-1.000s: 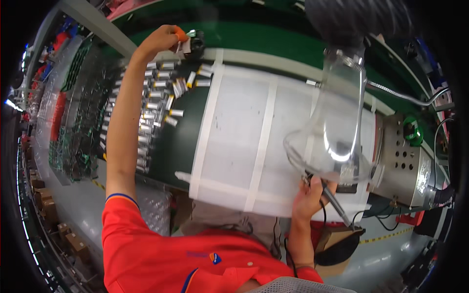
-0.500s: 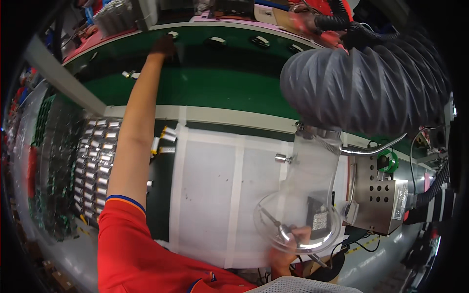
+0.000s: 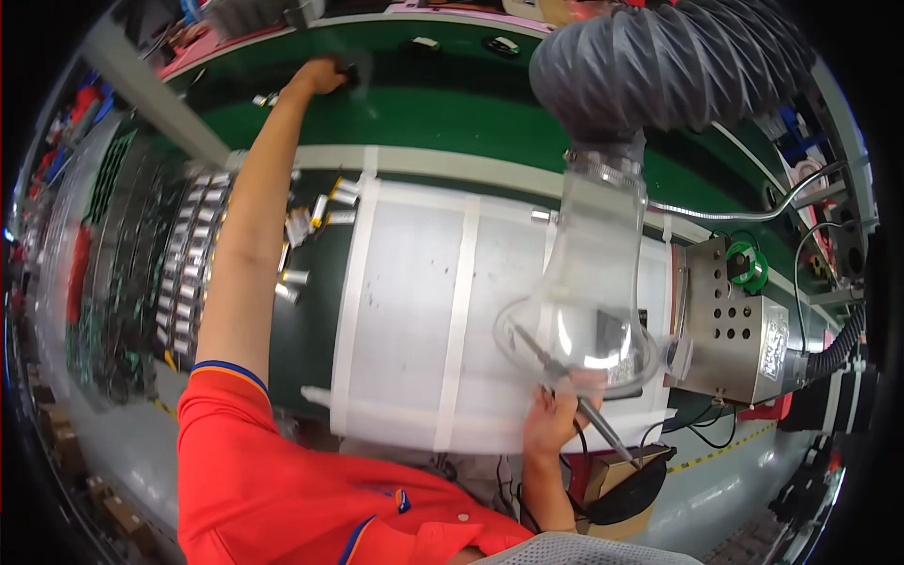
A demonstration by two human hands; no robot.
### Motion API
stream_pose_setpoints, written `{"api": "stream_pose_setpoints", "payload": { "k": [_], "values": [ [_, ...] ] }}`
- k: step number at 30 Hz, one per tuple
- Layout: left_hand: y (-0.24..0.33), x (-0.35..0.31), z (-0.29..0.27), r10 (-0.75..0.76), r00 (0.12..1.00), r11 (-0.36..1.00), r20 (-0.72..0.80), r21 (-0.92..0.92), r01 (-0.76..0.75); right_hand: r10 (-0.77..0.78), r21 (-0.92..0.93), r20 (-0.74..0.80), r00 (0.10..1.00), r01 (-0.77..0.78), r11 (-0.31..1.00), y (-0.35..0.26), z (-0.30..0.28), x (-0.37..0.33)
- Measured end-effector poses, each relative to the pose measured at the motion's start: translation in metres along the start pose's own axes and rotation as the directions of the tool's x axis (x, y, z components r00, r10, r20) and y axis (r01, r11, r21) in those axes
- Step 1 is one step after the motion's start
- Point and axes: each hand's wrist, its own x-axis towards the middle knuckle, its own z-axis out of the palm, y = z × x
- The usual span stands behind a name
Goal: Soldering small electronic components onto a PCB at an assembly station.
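Note:
My left arm stretches over the green belt at the far side. The fingers of my left hand [image 3: 321, 75] are closed round a small black object [image 3: 351, 73], which is partly hidden and blurred. My right hand [image 3: 554, 420] grips a soldering iron [image 3: 605, 430] near the front edge of the white work mat [image 3: 405, 311]. The iron's shaft points up and left, under the clear flared hood [image 3: 595, 254]. A dark rectangular piece beneath the hood shows only in part.
A ribbed grey hose [image 3: 669, 71] joins the hood from above. At right stand a perforated metal box [image 3: 730, 330] and a green solder spool [image 3: 747, 266]. Rows of small silver parts [image 3: 184, 273] lie left of my arm. More black pieces [image 3: 502, 45] sit on the belt [image 3: 443, 104].
My left hand has closed on the black object on the belt. My right hand still holds the soldering iron. The whole view has shifted, with the mat and hood now higher in it.

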Motion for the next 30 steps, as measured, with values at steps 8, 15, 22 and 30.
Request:
{"api": "stream_pose_setpoints", "payload": {
  "k": [8,15,22,30],
  "values": [
    [0.176,-0.23,-0.144,0.181,0.927,0.833,0.329,-0.552,0.033,-0.092,0.022,-0.047,0.995,0.093,0.995,-0.019,0.014,0.003],
    [0.315,-0.363,-0.102,0.356,0.928,0.729,-0.11,-0.589,-0.349,-0.127,0.041,0.033,0.991,0.126,0.991,-0.021,0.019,0.002],
    [0.197,-0.359,-0.09,-0.137,0.983,0.981,-0.125,-0.155,0.117,-0.136,0.081,0.086,0.987,0.129,0.988,-0.02,0.009,-0.001],
    [0.217,-0.35,-0.107,0.021,0.991,0.93,-0.129,-0.361,-0.066,-0.131,0.054,0.127,0.983,0.125,0.991,-0.017,0.007,-0.002]
  ]
}}
